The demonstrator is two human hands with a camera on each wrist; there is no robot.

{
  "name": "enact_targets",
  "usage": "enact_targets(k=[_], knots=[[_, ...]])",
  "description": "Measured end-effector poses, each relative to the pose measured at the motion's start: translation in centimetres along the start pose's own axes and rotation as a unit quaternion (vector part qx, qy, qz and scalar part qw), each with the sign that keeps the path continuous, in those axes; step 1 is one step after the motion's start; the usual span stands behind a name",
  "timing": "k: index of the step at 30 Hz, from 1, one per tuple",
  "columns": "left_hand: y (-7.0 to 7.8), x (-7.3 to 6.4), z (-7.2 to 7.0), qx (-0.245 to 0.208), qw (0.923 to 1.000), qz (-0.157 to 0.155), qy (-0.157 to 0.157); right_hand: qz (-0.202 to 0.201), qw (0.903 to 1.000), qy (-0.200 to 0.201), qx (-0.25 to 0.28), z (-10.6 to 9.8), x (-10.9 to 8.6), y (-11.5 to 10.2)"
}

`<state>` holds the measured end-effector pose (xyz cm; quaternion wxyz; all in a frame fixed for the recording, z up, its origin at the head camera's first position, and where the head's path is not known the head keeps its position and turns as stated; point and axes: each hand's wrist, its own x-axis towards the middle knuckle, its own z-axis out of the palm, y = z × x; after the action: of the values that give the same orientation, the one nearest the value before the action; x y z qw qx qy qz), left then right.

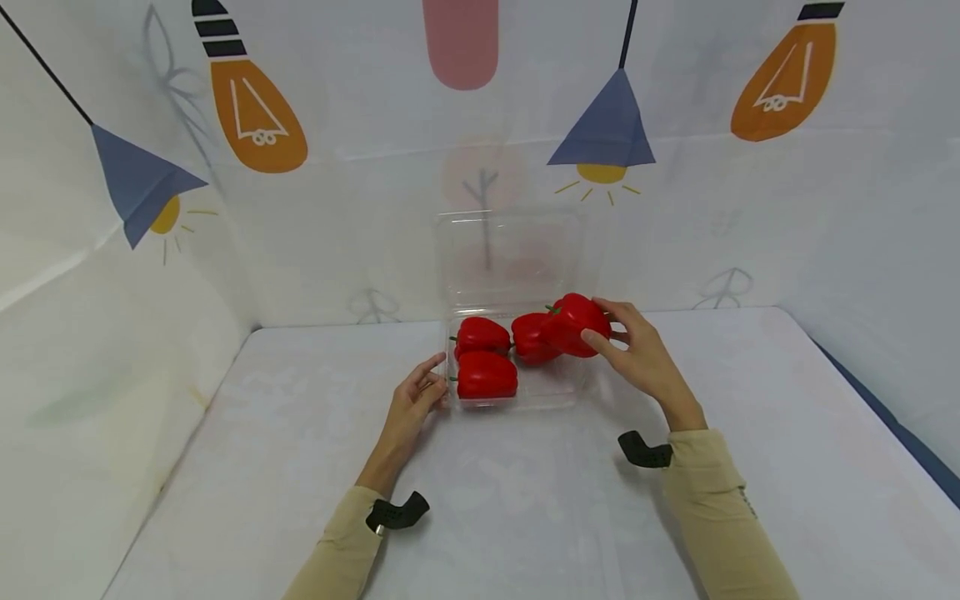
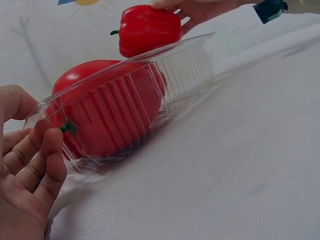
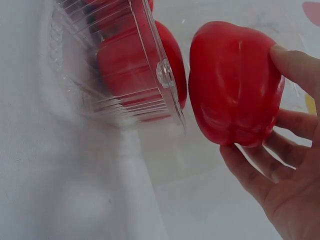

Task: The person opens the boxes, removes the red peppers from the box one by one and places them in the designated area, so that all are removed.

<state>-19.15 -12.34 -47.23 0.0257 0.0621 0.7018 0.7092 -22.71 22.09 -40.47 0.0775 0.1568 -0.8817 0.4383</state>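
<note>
My right hand [image 1: 637,346] grips a red bell pepper [image 1: 576,327] by its right side, thumb and fingers spread around it. The pepper hangs over the right part of a clear plastic clamshell box [image 1: 543,395], its green stem toward the left. Inside the box, two red bell peppers [image 1: 487,377] lie one behind the other on the left. Another pepper [image 1: 531,340] lies at the back, partly hidden behind the held one. At the box's left wall is my left hand [image 1: 414,400], fingers relaxed. In the left wrist view, its fingertips [image 2: 53,142] rest against the ribbed plastic.
The box's clear lid [image 1: 510,258] stands raised at the back, near a white cloth backdrop [image 1: 360,242] printed with lamps and bulbs. A white-covered table [image 1: 517,508] lies under everything. Each wrist wears a black mount [image 1: 645,450].
</note>
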Motion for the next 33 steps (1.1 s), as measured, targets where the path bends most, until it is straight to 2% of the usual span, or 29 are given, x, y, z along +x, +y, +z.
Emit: enact_targets(k=[8, 13, 24, 33], knots=[[-0.2, 0.0, 0.0, 0.005, 1.0, -0.001, 0.004, 0.006, 0.9999, 0.014, -0.004, -0.1, 0.2, 0.1], [-0.1, 0.2, -0.1, 0.002, 1.0, 0.009, -0.001, 0.025, 0.9994, 0.025, 0.002, -0.2, 0.4, 0.5], [-0.2, 0.1, -0.1, 0.003, 1.0, 0.003, -0.002, 0.075, 0.9961, 0.044, 0.019, -0.3, 0.1, 1.2], [0.0, 0.0, 0.0, -0.003, 1.0, -0.005, 0.001, 0.076, 0.9949, 0.062, 0.022, -0.6, 0.0, 1.9]])
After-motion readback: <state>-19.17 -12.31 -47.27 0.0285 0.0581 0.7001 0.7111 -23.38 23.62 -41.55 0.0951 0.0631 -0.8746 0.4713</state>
